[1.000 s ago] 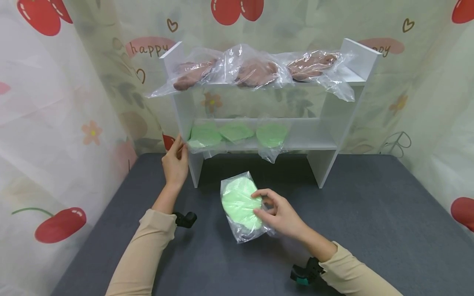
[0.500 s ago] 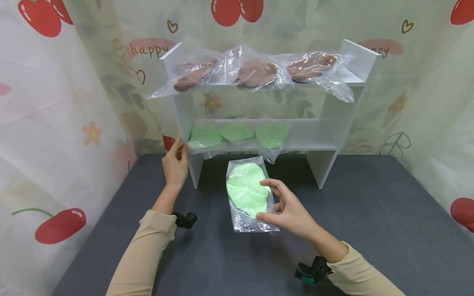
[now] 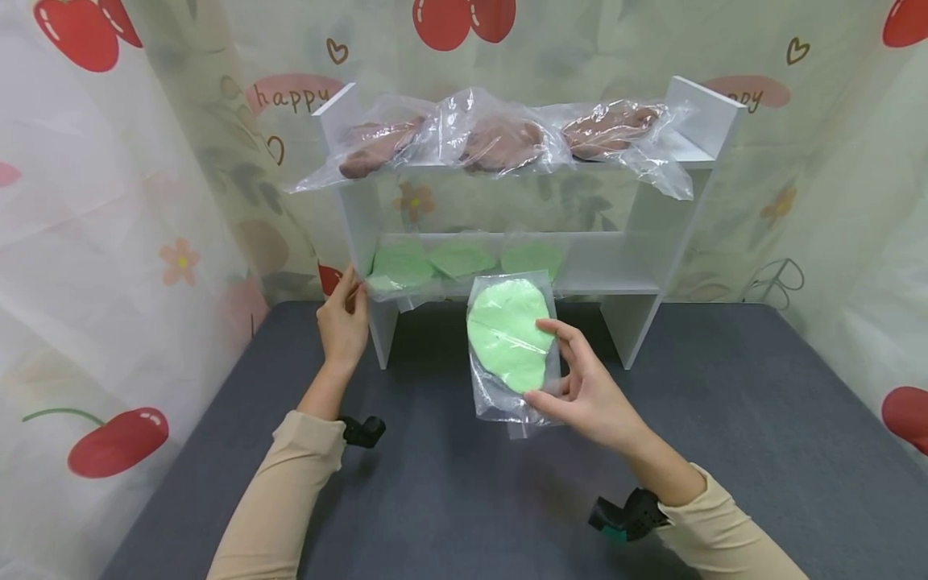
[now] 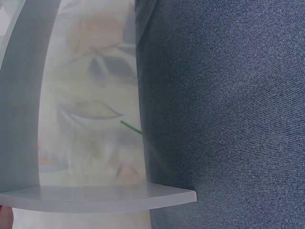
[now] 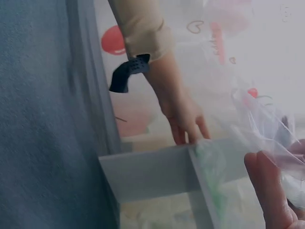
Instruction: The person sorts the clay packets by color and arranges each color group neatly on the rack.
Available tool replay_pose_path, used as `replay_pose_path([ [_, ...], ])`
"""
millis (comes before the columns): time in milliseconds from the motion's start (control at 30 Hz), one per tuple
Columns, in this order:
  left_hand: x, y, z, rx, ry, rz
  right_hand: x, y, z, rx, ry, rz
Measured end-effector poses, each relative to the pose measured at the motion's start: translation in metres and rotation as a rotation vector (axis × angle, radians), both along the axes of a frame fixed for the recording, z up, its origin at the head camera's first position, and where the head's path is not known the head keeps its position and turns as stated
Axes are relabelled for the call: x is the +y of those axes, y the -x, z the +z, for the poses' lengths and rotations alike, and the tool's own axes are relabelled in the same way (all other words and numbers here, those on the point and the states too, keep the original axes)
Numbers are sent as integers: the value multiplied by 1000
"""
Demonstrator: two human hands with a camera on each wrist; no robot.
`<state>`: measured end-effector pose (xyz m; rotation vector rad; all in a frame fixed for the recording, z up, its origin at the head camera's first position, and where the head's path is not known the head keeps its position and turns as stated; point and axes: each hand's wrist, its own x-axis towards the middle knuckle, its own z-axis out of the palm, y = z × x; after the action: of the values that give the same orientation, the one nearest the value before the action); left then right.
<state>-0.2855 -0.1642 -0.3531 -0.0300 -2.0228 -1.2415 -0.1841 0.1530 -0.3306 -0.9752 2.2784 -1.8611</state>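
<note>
My right hand point(image 3: 598, 395) pinches the right edge of a clear plastic bag with a flat, pale green piece point(image 3: 510, 330) inside, its thumb and fingertips at the front. The bag is up in front of the lower board of a white shelf point(image 3: 609, 278), hiding part of that board. My left hand point(image 3: 343, 326) grips the shelf's left side panel near the lower board. In the right wrist view, the left hand point(image 5: 183, 119) is at the panel's edge, and clear plastic point(image 5: 267, 129) shows beside the right hand's fingers point(image 5: 269, 186).
Several bagged green pieces point(image 3: 461, 258) lie on the lower board's left and middle. Bags of brown lumps point(image 3: 503, 143) line the top board, some plastic hanging over its front. The shelf stands on a dark grey table point(image 3: 725, 419) before a printed cloth point(image 3: 464, 48).
The right hand has raised the bagged green piece up and to the right, toward the shelf, and the bag has turned more upright. The left hand stays on the side panel.
</note>
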Motion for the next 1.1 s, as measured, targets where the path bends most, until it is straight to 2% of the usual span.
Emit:
replay_pose_path([
  [233, 0, 1, 0, -2, -3, 0, 9, 8, 9, 82, 80, -90],
  [467, 1, -1, 1, -34, -6, 9, 20, 18, 15, 47, 165, -184],
  [767, 1, 0, 0, -31, -19, -1, 35, 33, 16, 34, 268, -231],
  [1100, 0, -1, 0, -21, -21, -5, 50, 48, 17, 7, 291, -298],
])
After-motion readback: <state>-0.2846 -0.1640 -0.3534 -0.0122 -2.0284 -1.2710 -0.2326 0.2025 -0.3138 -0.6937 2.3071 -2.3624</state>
